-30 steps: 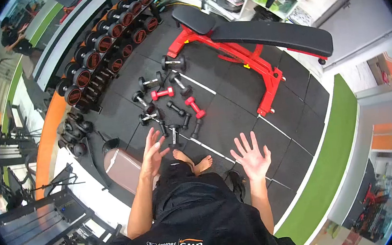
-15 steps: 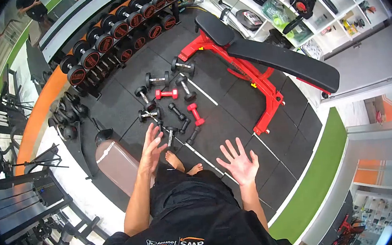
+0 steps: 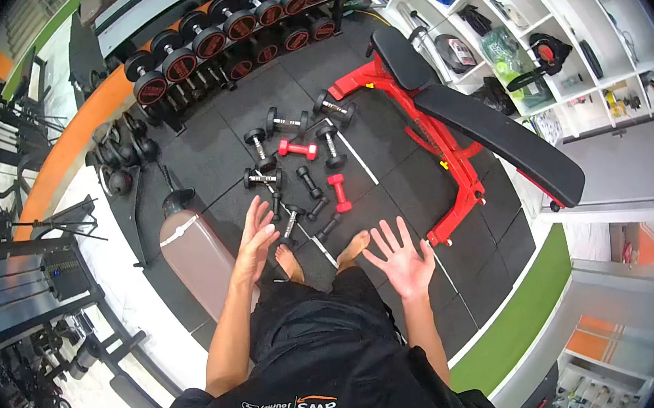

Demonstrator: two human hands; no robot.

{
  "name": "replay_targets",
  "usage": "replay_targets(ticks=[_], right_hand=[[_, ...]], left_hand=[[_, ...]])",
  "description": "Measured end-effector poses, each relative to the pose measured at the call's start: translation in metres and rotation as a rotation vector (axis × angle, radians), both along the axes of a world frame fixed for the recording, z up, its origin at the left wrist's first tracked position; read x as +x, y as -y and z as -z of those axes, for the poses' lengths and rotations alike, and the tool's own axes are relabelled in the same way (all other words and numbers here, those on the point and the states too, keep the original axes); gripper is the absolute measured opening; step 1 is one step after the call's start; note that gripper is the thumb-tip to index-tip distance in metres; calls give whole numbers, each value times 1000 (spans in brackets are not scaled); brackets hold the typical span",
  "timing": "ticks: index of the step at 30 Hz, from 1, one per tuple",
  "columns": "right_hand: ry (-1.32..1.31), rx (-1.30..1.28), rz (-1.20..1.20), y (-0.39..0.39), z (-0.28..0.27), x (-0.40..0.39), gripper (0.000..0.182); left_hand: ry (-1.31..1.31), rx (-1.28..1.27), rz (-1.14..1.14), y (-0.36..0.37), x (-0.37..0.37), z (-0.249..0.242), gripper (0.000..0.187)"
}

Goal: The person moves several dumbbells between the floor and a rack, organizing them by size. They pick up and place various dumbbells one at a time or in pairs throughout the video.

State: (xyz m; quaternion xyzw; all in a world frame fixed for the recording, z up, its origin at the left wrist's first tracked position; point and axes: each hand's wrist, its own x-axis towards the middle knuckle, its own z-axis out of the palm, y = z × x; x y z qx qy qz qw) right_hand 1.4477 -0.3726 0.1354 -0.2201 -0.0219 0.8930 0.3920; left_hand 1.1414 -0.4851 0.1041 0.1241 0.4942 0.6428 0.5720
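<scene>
Both of my hands are raised in front of my body with nothing in them. My left hand is open, its fingers stretched upward, above the end of a brown padded bench. Fingers spread and palm showing, my right hand is held over the dark floor. Beyond my bare feet lies a loose group of dumbbells. Among them are a red dumbbell, another red dumbbell, small black dumbbells such as this one, and several with silver handles, including a black-ended dumbbell. Neither hand touches them.
A rack of large black dumbbells stands at the back. To the right is a red-framed weight bench with black pads, beside white shelves. Kettlebells sit on the left, near gym machines.
My view has shifted, so the dumbbells and benches sit differently in it. My right foot now shows farther to the right, apart from the left. Both hands stay raised and open.
</scene>
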Motion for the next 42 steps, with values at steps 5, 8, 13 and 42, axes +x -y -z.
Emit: replay_targets(ticks=[5,8,13,42], right_hand=[[-42,8,-51,-36,7,1,76],[-43,-31,-121,-66,11,3,75],[-76,-25,-292,-123,14,3,72],[274,-144,-700,-136,64,-50,68]], left_hand=[[-21,-7,-29,-16,17,2,92],[-51,-14,-92,-32,29,-1,94],[-80,-66,-196,-58,54,-8,96],[201,-188,-469,-23,67,55,90]])
